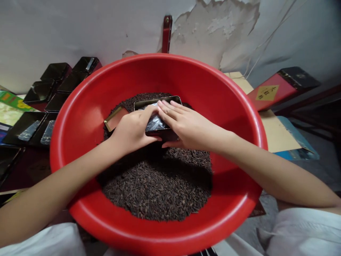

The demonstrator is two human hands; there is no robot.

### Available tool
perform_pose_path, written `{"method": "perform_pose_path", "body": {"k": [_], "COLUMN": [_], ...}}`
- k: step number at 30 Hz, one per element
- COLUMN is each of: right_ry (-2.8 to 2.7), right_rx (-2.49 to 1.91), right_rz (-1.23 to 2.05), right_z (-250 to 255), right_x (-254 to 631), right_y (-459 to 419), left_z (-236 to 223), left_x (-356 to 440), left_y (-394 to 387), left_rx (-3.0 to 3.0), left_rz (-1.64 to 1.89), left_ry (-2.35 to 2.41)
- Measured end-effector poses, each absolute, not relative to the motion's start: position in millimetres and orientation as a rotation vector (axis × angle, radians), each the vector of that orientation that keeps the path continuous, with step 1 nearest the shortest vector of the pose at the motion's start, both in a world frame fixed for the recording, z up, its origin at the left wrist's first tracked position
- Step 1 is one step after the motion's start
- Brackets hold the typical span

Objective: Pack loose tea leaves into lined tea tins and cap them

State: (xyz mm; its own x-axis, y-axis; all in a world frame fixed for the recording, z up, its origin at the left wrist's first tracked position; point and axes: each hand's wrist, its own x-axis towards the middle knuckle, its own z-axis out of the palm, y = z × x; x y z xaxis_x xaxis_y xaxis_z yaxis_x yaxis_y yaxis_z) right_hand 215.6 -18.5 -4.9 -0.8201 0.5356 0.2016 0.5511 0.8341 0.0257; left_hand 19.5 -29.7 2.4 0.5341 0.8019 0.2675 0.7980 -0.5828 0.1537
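Note:
A dark rectangular tea tin [166, 134] with an open top sits over the tea leaves in the big red basin [229, 103]. Clear plastic bag [155, 122] film bunches up inside its mouth. My left hand [131, 128] clasps the tin's left side, thumb at the front wall. From the right, my right hand [190, 126] grips it too, its fingers laid across the opening and over the plastic. Loose dark tea leaves [160, 192] spread over the basin floor. Left of the tin, a gold-rimmed lid-like piece [116, 119] leans on the leaves, partly behind my left hand.
Several open dark tins [37, 126] stand left of the basin, some with plastic inside. A closed red tin [277, 90] with a yellow label is on the right, near flat cardboard [279, 133]. A peeling wall [218, 26] rises behind.

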Motion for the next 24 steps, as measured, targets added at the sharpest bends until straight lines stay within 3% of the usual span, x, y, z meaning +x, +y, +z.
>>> {"method": "perform_pose_path", "body": {"k": [7,10,13,15,17,18,22,24], "right_ry": [-2.933,-2.887,-2.742,-2.64,-2.554,-2.522,-2.476,-2.481], "right_rx": [-1.015,-1.061,-1.032,-1.04,-1.054,-1.056,-1.045,-1.02], "right_rz": [-0.127,-0.127,-0.106,-0.118,-0.139,-0.137,-0.117,-0.14], "right_z": [10,8,-2,-10,-15,-17,-17,-14], "right_x": [201,202,206,208,208,207,207,207], "right_y": [-18,-17,-13,-10,-9,-9,-11,-12], "left_z": [2,11,11,1,-15,-24,-56,-67], "left_x": [23,21,10,-3,-18,-26,-49,-52], "left_y": [-28,-25,-20,-10,5,13,35,35], "left_rx": [2.638,2.612,2.499,2.351,2.203,2.156,1.979,1.984], "left_rz": [0.333,0.335,0.682,1.027,1.149,1.016,-0.089,-0.348], "left_ry": [1.568,1.408,1.273,1.474,1.813,1.94,2.102,2.108]}}
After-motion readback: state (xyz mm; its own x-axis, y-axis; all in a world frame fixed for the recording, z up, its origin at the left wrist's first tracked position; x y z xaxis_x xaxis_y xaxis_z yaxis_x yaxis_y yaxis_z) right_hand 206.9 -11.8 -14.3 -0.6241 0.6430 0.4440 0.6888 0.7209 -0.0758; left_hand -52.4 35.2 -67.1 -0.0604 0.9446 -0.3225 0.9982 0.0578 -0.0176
